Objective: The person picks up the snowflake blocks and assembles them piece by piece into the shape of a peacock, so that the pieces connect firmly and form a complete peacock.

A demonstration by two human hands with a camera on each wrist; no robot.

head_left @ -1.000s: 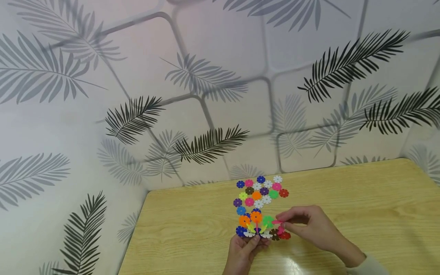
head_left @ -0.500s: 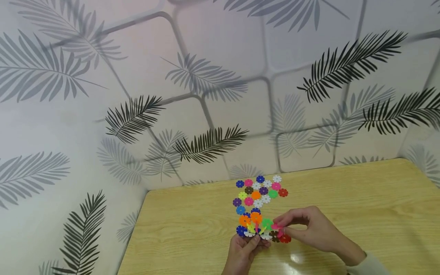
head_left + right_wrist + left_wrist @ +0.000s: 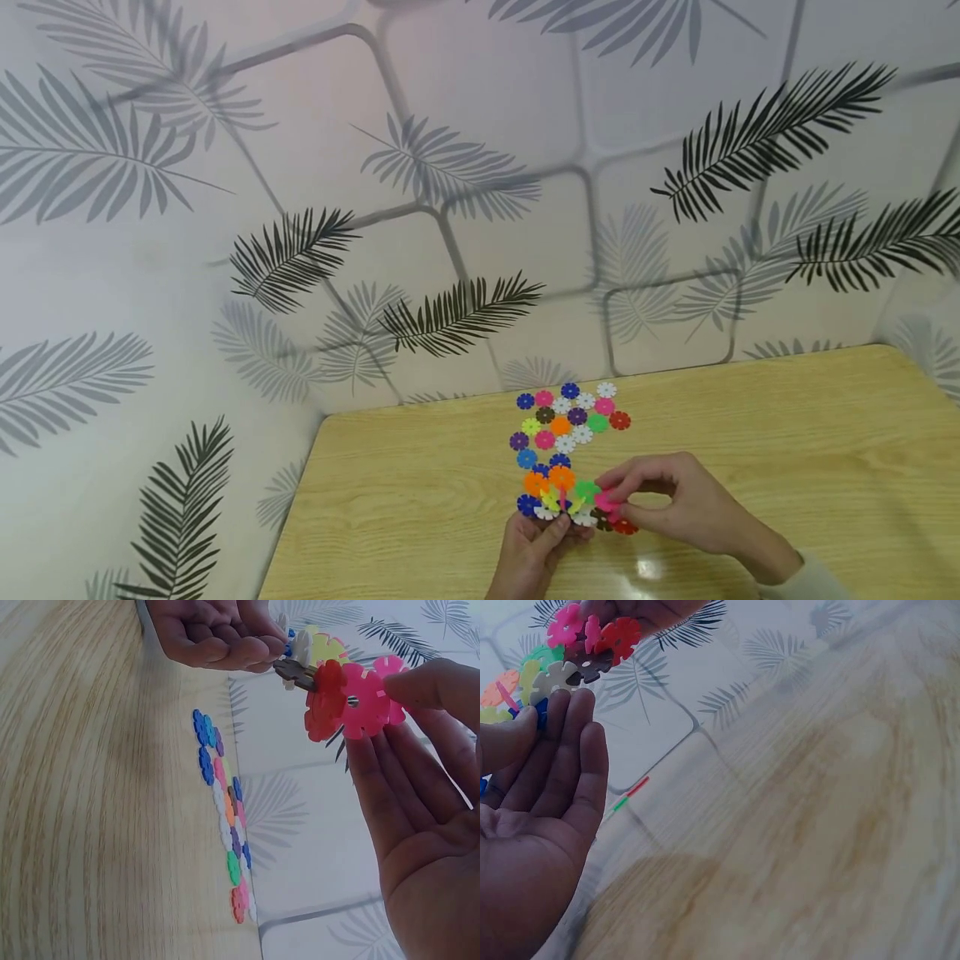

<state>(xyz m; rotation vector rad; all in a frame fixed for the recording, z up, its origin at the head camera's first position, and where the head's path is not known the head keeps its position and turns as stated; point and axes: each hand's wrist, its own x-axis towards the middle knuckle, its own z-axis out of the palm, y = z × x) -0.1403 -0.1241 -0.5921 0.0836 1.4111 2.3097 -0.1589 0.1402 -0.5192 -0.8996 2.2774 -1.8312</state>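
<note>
My left hand (image 3: 525,554) holds up a cluster of slotted plastic snowflake discs, pinching a blue disc (image 3: 541,714) at its middle between thumb and fingers. White, yellow, orange (image 3: 562,477), green (image 3: 544,655), brown (image 3: 589,666) and red (image 3: 325,701) discs branch out from there. At the cluster's right end, my right hand (image 3: 686,504) pinches a pink disc (image 3: 394,673) between thumb and fingers. It meets a second pink disc (image 3: 363,703) beside the red one; whether their slots are fully engaged I cannot tell.
Loose snowflake discs (image 3: 560,426) in several colours lie flat on the wooden table (image 3: 405,492), beyond the cluster and close to the wall. The leaf-patterned wall (image 3: 525,250) rises along the table's far edge.
The pink disc in my right hand has gone from nearly edge-on to showing more of its face, and now sits lower against the cluster. My left hand stays almost in place.
</note>
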